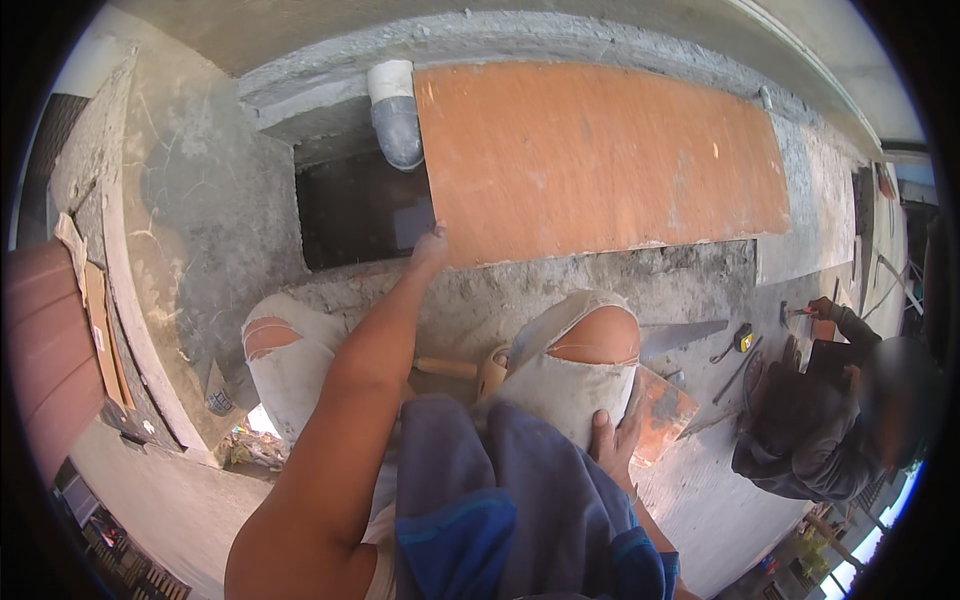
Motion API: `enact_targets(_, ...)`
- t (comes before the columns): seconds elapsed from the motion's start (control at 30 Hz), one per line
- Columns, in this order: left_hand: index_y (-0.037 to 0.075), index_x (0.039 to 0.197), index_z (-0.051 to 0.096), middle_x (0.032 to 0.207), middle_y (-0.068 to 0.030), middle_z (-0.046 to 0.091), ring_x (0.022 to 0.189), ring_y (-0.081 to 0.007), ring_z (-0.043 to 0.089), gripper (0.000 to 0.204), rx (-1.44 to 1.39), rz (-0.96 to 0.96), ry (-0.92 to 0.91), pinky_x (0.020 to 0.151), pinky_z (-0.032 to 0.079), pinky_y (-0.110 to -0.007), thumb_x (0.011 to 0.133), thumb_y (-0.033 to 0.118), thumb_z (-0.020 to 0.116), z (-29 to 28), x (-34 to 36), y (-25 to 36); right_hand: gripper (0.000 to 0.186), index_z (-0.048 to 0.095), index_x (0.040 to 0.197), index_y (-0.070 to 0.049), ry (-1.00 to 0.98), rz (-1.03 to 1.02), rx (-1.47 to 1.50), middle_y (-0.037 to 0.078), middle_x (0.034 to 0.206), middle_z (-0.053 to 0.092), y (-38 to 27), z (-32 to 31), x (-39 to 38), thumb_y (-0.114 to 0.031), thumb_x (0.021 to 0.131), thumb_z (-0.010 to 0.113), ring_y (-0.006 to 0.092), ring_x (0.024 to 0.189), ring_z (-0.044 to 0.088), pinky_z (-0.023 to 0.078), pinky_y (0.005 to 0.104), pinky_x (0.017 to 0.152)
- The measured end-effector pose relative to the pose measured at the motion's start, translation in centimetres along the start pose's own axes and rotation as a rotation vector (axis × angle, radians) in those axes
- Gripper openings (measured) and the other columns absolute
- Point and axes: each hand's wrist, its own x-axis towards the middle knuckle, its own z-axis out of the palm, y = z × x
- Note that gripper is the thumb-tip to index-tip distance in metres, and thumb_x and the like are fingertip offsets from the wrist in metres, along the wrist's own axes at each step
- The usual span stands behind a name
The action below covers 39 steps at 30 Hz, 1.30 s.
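A large orange-brown plywood board lies over most of a rectangular concrete opening. My left hand is closed on the board's near left corner, its thumb side at the edge. Dark water shows in the uncovered left end of the opening. A grey pipe elbow with a white upper part hangs over that end, beside the board's left edge. My right hand rests with fingers apart against the outer side of my right knee. Close to it lies a smaller reddish board piece.
A handsaw, a yellow and black tape measure and a wooden handle lie on the concrete ledge. At right a person in dark clothes crouches, one hand on a tool. A concrete wall bounds the left side.
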Motion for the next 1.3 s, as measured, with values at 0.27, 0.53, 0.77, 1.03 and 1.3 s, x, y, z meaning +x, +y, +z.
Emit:
enact_targets(0.27, -0.010, 0.127, 0.055, 0.133, -0.0297, 0.053, 0.127, -0.0398, 0.050, 0.084, 0.151, -0.150, -0.032, 0.105, 0.039, -0.047, 0.099, 0.060, 0.019, -0.2, 1.3, 0.0, 0.092, 0.025, 0.145, 0.013, -0.021, -0.031, -0.025, 0.031, 0.139, 0.037, -0.2, 0.1, 0.2, -0.049, 0.086, 0.062, 0.0411, 0.130, 0.037, 0.026, 0.0484, 0.111)
enact_targets(0.53, -0.017, 0.114, 0.060, 0.117, -0.0354, 0.060, 0.119, -0.0431, 0.055, 0.086, 0.075, -0.010, 0.075, 0.101, 0.042, -0.047, 0.100, 0.059, 0.020, 2.6, 5.0, -3.8, 0.050, 0.055, 0.120, 0.005, 0.107, 0.274, 0.606, 0.015, 0.107, 0.060, 8.2, -1.1, 7.0, -0.039, 0.097, 0.052, 0.0238, 0.093, 0.062, 0.049, 0.0373, 0.084)
enact_targets(0.77, -0.010, 0.117, 0.062, 0.117, -0.0309, 0.062, 0.117, -0.0431, 0.056, 0.081, 0.083, 0.090, 0.227, 0.099, 0.043, -0.048, 0.100, 0.058, 0.021, 3.6, 4.0, -3.7, 0.048, 0.052, 0.122, 0.003, 0.268, 0.527, 0.755, 0.015, 0.104, 0.060, 16.0, 3.2, 24.8, -0.034, 0.093, 0.061, 0.0253, 0.087, 0.062, 0.054, 0.0424, 0.072)
enact_targets(1.03, -0.012, 0.115, 0.060, 0.118, -0.0327, 0.060, 0.114, -0.0457, 0.055, 0.079, 0.173, 0.141, 0.229, 0.098, 0.042, -0.049, 0.098, 0.061, 0.032, 2.5, 2.1, -3.1, 0.030, 0.056, 0.110, 0.006, 0.311, 0.691, 0.825, 0.021, 0.099, 0.063, 16.2, 5.2, 30.1, -0.021, 0.096, 0.056, 0.0341, 0.083, 0.065, 0.057, 0.0463, 0.071)
enact_targets(1.3, -0.013, 0.118, 0.056, 0.122, -0.0337, 0.057, 0.118, -0.0453, 0.053, 0.080, 0.197, 0.115, 0.191, 0.100, 0.040, -0.049, 0.097, 0.061, 0.035, 1.9, 2.4, -3.2, 0.026, 0.058, 0.099, 0.011, 0.373, 0.703, 0.756, 0.022, 0.087, 0.065, 18.1, 6.2, 29.7, -0.015, 0.095, 0.058, 0.0325, 0.071, 0.068, 0.061, 0.0433, 0.063)
